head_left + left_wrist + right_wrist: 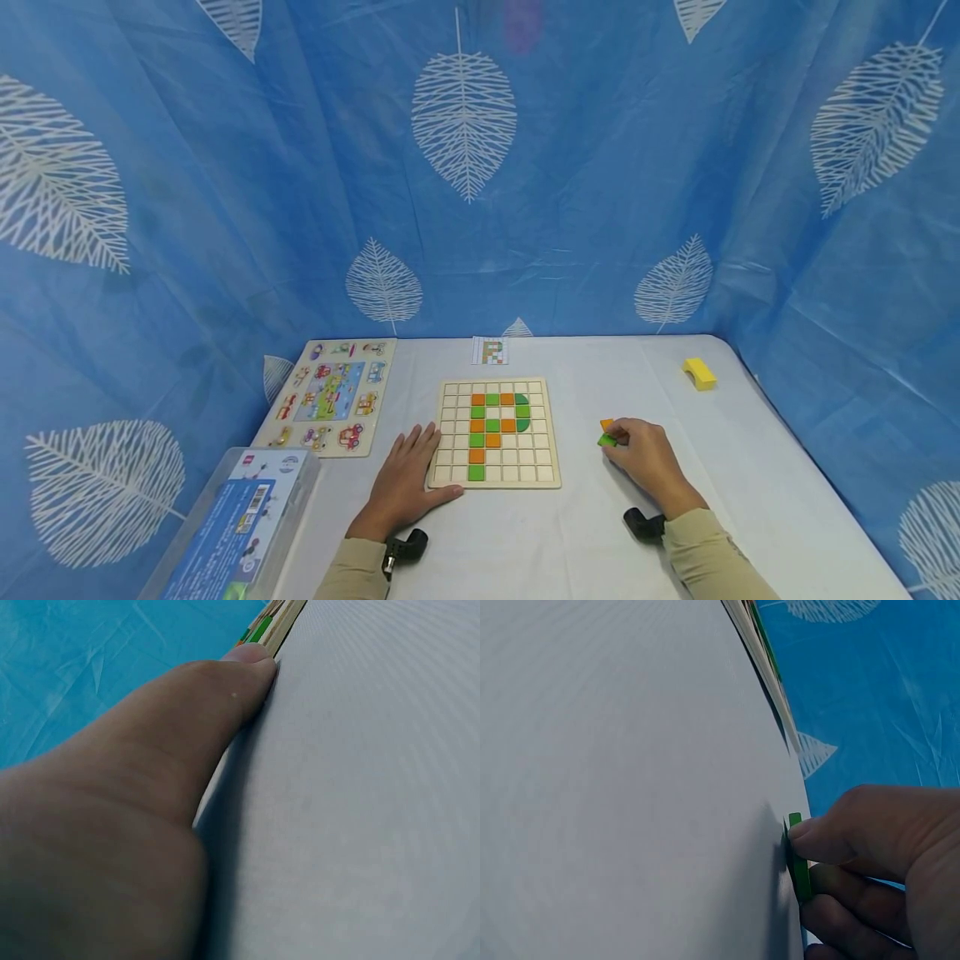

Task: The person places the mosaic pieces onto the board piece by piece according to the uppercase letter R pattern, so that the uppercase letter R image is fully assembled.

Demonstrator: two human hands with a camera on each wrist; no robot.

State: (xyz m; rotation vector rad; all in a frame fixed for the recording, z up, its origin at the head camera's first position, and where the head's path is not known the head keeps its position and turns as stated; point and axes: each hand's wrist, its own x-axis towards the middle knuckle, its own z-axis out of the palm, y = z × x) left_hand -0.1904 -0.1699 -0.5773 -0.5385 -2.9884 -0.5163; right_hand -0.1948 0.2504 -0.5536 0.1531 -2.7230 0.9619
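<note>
A wooden grid board [527, 457] lies mid-table, with green and orange tiles set in it in the form of a letter P. My left hand [407, 477] rests at the board's left side, fingers spread, the thumb touching its near left corner. In the left wrist view that thumb [187, 697] lies against the board's edge. Off to the right of the board, my right hand [647, 460] pinches a green tile [801, 879] between thumb and fingers, close over the white table. An orange tile [606, 424] shows just behind its fingertips, partly hidden.
A small card [490, 351] with a printed P pattern lies behind the board. At left are a picture puzzle board [363, 440] and a plastic box [300, 492] with a printed sheet. A yellow arch block [700, 374] sits at back right. Blue curtains [555, 208] surround the table.
</note>
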